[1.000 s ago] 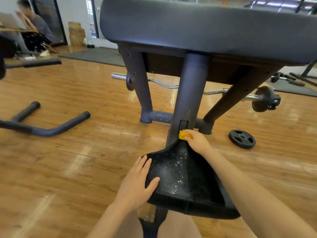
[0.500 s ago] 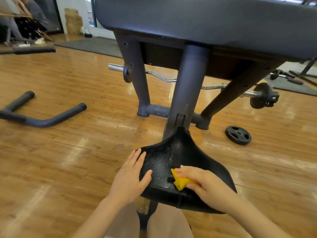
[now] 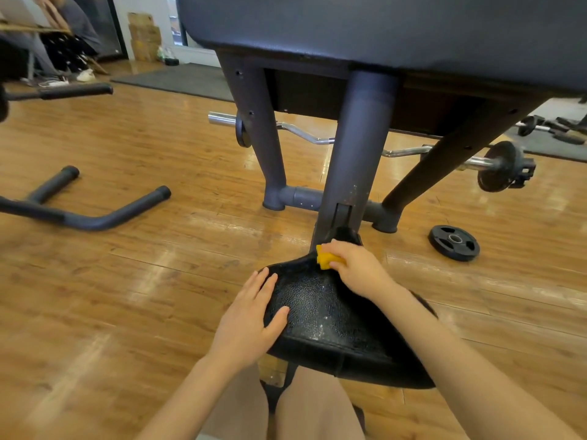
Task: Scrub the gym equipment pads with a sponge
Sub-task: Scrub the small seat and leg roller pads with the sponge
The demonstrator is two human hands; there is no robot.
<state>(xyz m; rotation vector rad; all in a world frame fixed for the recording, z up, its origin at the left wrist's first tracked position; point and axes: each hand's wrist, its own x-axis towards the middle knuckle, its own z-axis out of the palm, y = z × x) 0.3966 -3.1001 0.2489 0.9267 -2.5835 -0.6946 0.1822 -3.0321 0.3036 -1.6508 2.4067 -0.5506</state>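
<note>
A black textured seat pad point(image 3: 330, 315) of a gym bench fills the lower middle, flecked with white foam. My right hand point(image 3: 359, 268) presses a small yellow sponge point(image 3: 327, 259) against the pad's narrow far tip, close to the grey post. My left hand point(image 3: 251, 319) lies flat on the pad's left edge, fingers spread and thumb on top, holding nothing. A large dark arm pad point(image 3: 397, 33) spans the top of the view above the post.
The grey frame post point(image 3: 355, 160) and base legs stand just beyond the seat. A curl bar point(image 3: 305, 134) with a plate point(image 3: 498, 166) lies behind on the wooden floor, a loose weight plate point(image 3: 454, 242) to the right. Grey floor handles point(image 3: 92, 217) lie at left. A person sits far back left.
My right hand slid the sponge from the pad's near edge up to its far tip. The left hand stayed on the left edge.
</note>
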